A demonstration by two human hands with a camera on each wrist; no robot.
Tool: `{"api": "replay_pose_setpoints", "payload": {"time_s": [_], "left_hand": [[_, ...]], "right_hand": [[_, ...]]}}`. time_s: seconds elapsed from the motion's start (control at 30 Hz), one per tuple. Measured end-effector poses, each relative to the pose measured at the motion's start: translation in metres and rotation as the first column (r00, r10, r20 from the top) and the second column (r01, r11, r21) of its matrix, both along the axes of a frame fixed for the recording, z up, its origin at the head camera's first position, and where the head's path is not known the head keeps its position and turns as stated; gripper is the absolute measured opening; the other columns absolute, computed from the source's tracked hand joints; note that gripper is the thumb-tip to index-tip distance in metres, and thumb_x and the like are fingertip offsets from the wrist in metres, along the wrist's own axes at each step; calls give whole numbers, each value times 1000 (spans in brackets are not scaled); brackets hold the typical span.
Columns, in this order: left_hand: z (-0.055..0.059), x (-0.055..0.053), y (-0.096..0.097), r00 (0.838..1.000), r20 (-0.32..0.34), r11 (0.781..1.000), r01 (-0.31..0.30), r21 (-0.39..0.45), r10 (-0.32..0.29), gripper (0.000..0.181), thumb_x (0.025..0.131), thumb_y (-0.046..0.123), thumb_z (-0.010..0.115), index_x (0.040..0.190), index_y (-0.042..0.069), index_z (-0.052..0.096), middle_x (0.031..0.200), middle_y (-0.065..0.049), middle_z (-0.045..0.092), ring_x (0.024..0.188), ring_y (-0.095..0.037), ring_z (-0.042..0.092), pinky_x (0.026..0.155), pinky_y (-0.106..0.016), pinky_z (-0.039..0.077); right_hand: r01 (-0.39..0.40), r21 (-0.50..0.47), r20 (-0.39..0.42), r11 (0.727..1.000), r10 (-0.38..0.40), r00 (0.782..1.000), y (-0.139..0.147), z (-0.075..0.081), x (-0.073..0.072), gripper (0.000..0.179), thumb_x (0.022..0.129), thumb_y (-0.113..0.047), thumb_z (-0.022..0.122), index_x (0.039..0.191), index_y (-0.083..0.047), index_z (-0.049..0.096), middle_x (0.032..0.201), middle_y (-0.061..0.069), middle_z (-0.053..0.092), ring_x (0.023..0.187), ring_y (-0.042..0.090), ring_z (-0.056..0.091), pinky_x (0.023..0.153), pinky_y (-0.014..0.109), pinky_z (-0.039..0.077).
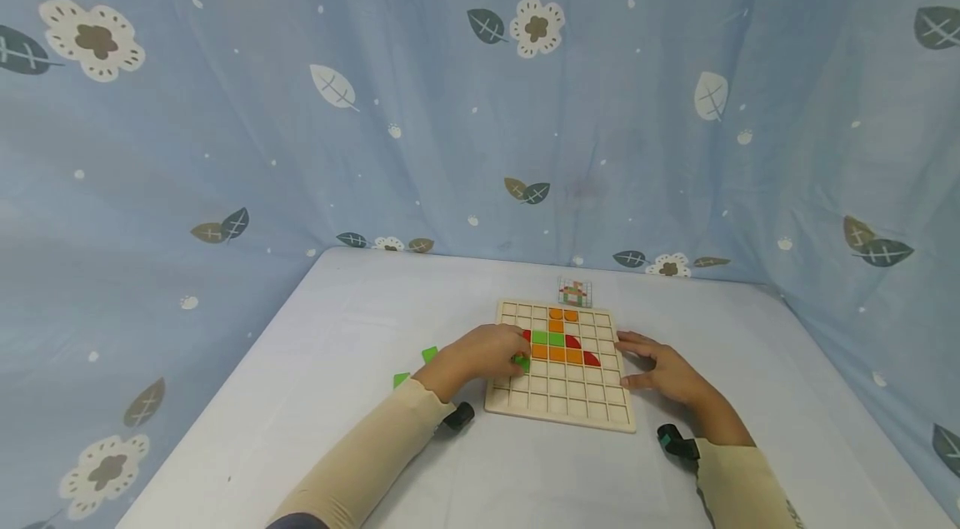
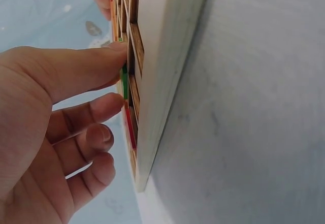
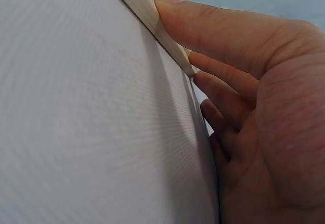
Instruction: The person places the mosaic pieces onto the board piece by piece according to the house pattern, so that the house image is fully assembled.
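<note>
A wooden grid board [image 1: 557, 407] lies on the white table with coloured pieces set in its cells. Over its left part is my left hand [image 1: 487, 351], pinching a green tile [image 2: 125, 82] between thumb and index finger at a cell. The other fingers curl loosely beside a red piece [image 2: 130, 127]. On the board sit orange square tiles [image 1: 557, 354], orange round pieces [image 1: 556, 314], green squares [image 1: 540, 337] and red quarter-round pieces [image 1: 591, 359]. My right hand [image 1: 660, 368] rests against the board's right edge, its thumb and fingers fairly straight and touching the rim.
Loose green pieces [image 1: 429, 354] lie on the table left of the board, partly behind my left forearm. A small printed pattern card [image 1: 575, 292] lies just beyond the far edge. Blue patterned curtain [image 1: 450, 96] hangs behind and at the sides of the table.
</note>
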State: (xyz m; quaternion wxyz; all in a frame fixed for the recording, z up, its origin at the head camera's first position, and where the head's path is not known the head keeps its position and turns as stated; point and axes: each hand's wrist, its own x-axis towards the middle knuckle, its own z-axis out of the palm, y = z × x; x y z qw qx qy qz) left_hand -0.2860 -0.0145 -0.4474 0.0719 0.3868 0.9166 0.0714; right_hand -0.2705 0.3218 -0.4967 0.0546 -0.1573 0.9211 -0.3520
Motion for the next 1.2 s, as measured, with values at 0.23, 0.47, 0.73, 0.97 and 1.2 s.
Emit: {"api": "replay_pose_setpoints", "payload": {"time_s": [0.23, 0.47, 0.73, 0.97, 1.2], "left_hand": [[2, -1, -4, 1000, -14, 1000, -8, -2, 8, 13, 87, 24, 74, 100, 22, 73, 92, 13, 57, 79, -5, 51, 76, -26, 47], [10, -4, -16, 999, -48, 1000, 0, -9, 0, 14, 87, 25, 74, 101, 21, 73, 86, 10, 56, 74, -8, 49, 69, -25, 45], [10, -9, -42, 996, -40, 997, -81, -6, 80, 22, 88, 26, 74, 108, 19, 74, 101, 8, 62, 90, -7, 58, 82, -28, 49], [8, -9, -68, 990, -12, 991, -137, -4, 137, 24, 87, 27, 74, 109, 18, 73, 102, 7, 63, 90, -8, 60, 82, -29, 50], [9, -7, -88, 980, 9, 980, -197, -1, 197, 22, 88, 25, 73, 109, 17, 73, 104, 5, 63, 88, -8, 58, 82, -30, 50]], "right_hand": [[0, 10, -3, 1000, 0, 1000, 0, 2, -1, 73, 73, -33, 83, 135, -2, 57, 150, 18, 37, 138, 46, 24, 105, 65, 22], [5, 24, -1, 1000, -5, 1000, 1, 4, -2, 75, 73, -35, 83, 135, -2, 57, 150, 18, 37, 138, 47, 24, 105, 66, 22], [2, 10, -1, 1000, -2, 1000, 2, 4, -1, 74, 73, -33, 83, 135, -1, 56, 151, 19, 36, 138, 47, 24, 105, 65, 22], [1, 10, -5, 1000, 0, 1000, 1, 2, 0, 75, 73, -32, 83, 135, -1, 56, 150, 19, 36, 138, 47, 25, 105, 65, 23], [-5, 17, -9, 1000, 5, 1000, 0, 1, 1, 75, 73, -34, 83, 135, -1, 56, 150, 20, 36, 138, 47, 25, 104, 66, 23]]}}
